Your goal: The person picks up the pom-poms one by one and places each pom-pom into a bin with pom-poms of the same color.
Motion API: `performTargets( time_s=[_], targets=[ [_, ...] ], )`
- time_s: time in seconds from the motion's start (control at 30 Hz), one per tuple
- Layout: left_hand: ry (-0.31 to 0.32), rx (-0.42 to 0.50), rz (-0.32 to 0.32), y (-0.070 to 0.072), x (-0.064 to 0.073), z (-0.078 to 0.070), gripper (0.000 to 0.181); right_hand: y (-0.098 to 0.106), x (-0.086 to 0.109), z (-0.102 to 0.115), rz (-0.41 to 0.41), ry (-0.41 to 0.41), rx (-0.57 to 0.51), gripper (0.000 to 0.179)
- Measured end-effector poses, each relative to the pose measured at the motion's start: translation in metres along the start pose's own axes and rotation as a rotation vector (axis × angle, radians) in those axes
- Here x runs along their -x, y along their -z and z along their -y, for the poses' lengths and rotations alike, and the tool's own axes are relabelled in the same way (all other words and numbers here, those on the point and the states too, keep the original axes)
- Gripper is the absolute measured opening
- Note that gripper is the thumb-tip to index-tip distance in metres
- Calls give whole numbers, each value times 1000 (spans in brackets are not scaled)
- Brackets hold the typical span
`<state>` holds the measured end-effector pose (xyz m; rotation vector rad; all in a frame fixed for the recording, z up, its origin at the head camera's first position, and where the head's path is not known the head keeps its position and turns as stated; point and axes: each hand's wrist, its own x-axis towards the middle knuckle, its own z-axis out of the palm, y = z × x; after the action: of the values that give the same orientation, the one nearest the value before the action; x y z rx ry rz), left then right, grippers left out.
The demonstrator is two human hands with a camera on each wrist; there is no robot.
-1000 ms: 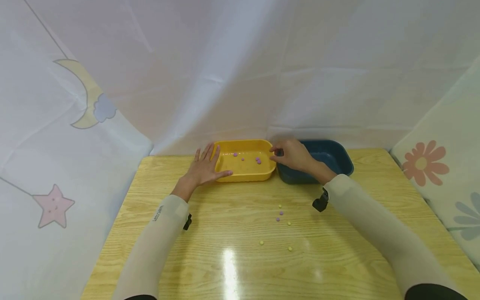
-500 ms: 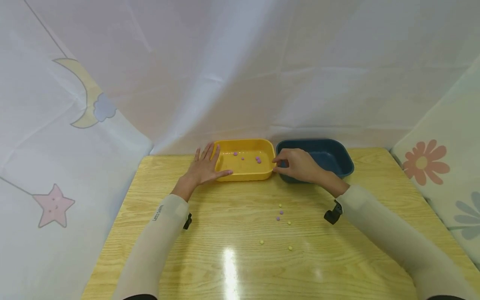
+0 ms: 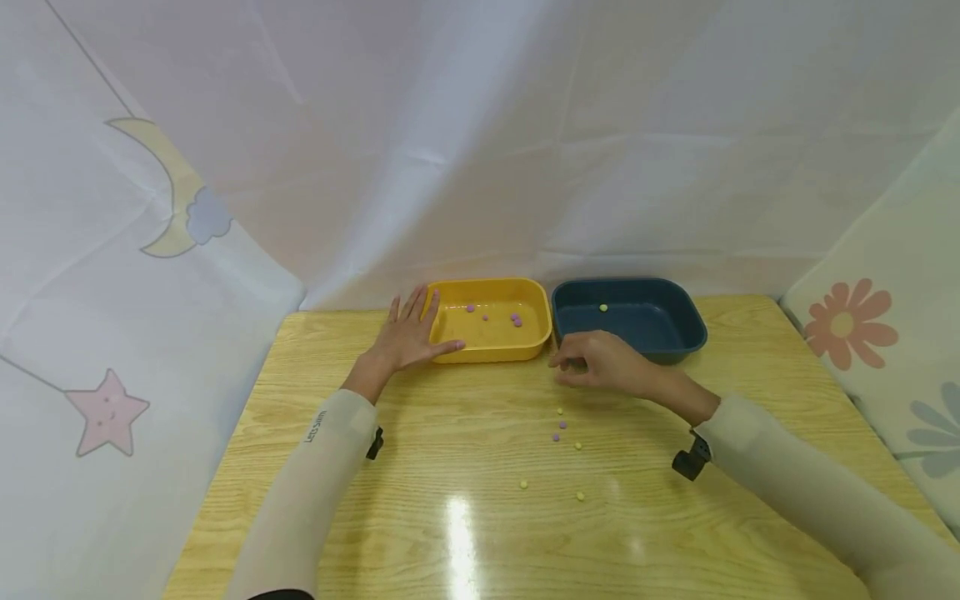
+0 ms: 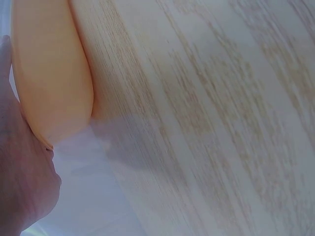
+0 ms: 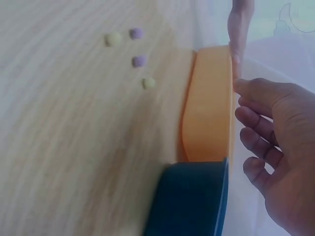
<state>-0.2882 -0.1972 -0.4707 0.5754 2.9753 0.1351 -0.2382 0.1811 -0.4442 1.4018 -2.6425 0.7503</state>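
Change since the earlier view: the right grip (image 3: 603,364) has drawn back from over the blue tray (image 3: 656,329) to its near side; a lone yellow bead (image 3: 603,308) now shows inside that tray.
Right grip: fingers half curled, slight gap between thumb and forefinger; no bead visible there.
Left grip (image 3: 405,342): fingers spread at the yellow tray (image 3: 491,354), thumb across its near rim; nothing pinched.
Loose beads: four loose yellow beads (image 3: 559,411) and two loose purple beads (image 3: 563,425), scattered on the surface (image 3: 405,517), the closest near the right grip's fingertips.
Bead handling (judged): very light, firm, liable to roll or slip; best taken singly across the middle between thumb and forefinger pads.
Yellow tray: holds four purple beads (image 3: 517,323); probably light and stiff, steadied by its rim.
Blue tray: just beside it, bead near the far wall.
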Motion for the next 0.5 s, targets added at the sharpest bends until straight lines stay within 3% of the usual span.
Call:
performTargets(
  time_s=[0.3, 0.5],
  targets=[
    [1, 10, 3, 0, 0, 0, 114, -16, 19, 1, 103, 13, -120, 17],
    [1, 23, 0, -2, -1, 1, 115, -26, 26, 4, 123, 45, -191, 19]
  ],
)
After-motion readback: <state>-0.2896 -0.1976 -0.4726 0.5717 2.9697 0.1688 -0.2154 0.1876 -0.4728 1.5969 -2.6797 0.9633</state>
